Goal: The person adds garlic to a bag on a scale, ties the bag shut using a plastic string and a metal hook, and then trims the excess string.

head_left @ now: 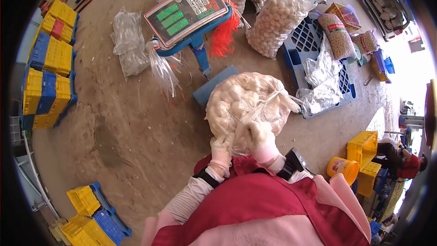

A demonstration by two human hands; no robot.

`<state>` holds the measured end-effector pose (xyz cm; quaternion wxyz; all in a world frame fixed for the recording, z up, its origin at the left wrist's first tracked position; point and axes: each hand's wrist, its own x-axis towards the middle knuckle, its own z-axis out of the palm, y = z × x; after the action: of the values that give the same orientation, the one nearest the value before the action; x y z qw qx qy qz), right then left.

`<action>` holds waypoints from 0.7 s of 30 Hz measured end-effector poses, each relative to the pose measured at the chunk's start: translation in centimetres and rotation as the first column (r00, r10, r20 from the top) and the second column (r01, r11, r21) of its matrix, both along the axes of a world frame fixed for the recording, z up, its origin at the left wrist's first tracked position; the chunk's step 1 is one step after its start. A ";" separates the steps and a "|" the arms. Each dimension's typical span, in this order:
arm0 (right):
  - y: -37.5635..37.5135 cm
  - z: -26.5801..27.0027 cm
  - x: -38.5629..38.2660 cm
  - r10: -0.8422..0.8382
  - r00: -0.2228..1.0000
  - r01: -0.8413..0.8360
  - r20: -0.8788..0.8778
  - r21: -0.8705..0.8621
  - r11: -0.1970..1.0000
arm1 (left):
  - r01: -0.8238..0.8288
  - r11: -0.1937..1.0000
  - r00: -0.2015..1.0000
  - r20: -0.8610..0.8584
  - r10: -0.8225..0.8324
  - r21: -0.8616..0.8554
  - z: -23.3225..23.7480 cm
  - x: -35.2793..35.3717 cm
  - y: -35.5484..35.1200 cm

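Note:
A clear plastic bag of garlic (236, 98), packed with pale bulbs, stands in front of me on the blue base of a scale (186, 12). Its gathered neck and a white tie lie across the top right side. My right hand (258, 136), in a whitish glove, is closed on the plastic at the near side of the bag. Beside it, my left hand (221, 148), gloved too, has its fingers bent and pinched together on the bag's near left edge. The scale's display glows green.
White ties (164, 70) and red ties (225, 32) hang from the scale. Empty plastic bags (127, 43) lie left of it. A filled garlic bag (280, 18) and a blue pallet (296, 73) are at right. Yellow crates (59, 57) are stacked left; a person (409, 166) sits far right.

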<state>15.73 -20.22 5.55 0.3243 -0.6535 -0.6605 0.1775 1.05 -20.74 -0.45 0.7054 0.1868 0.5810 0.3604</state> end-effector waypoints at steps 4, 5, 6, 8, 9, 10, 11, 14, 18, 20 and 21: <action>2.4 6.8 0.0 0.126 0.868 -0.041 0.480 -0.185 0.982 | 0.013 0.997 1.000 0.015 -0.014 0.082 -0.5 -0.2 0.0; 3.4 8.4 -0.1 0.110 0.874 -0.020 0.474 -0.191 0.981 | -0.040 0.999 0.995 0.093 0.043 -0.033 0.1 -0.3 -0.1; 4.2 9.3 -0.2 0.092 0.878 0.002 0.469 -0.197 0.980 | -0.042 0.999 0.994 0.095 0.045 -0.034 -0.2 -0.4 -0.3; 6.1 7.7 -1.1 0.188 0.868 -0.080 0.459 -0.244 0.967 | 0.014 1.000 1.000 0.018 -0.014 0.026 -0.5 -0.5 -0.4; 7.1 6.3 -1.5 0.282 0.854 -0.162 0.438 -0.292 0.943 | 0.008 0.999 1.000 0.023 -0.009 0.032 -0.5 -0.4 -0.5; 8.0 4.6 -1.6 0.283 0.851 -0.165 0.442 -0.286 0.944 | 0.015 0.996 1.000 -0.011 -0.014 0.089 -0.4 -0.4 -0.5; 9.1 2.5 -1.7 0.370 0.840 -0.177 0.398 -0.443 0.879 | 0.023 0.989 0.999 -0.046 -0.016 0.146 -0.3 -0.3 -0.3; 11.8 0.5 -1.7 0.422 0.885 -0.257 0.198 -0.548 0.796 | -0.265 0.960 0.935 0.268 0.234 0.086 -0.3 1.0 -0.1; 10.8 -0.1 -0.8 0.354 0.935 -0.288 0.026 -0.529 0.798 | -0.216 0.898 0.969 0.194 0.151 0.383 -1.6 0.6 -0.4; 10.2 -0.8 1.4 0.461 0.887 -0.413 -0.037 -0.512 0.754 | 0.031 0.988 0.999 -0.046 -0.024 0.153 -0.5 -0.4 -0.4; 9.9 0.5 1.9 0.513 0.858 -0.414 0.035 -0.544 0.730 | 0.025 0.989 0.999 -0.045 -0.019 0.149 -0.8 -0.4 -0.5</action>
<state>17.62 -10.33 6.01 0.0193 -0.5431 -0.7569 0.3631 0.61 -21.28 -1.28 0.6805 0.2534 0.5656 0.3908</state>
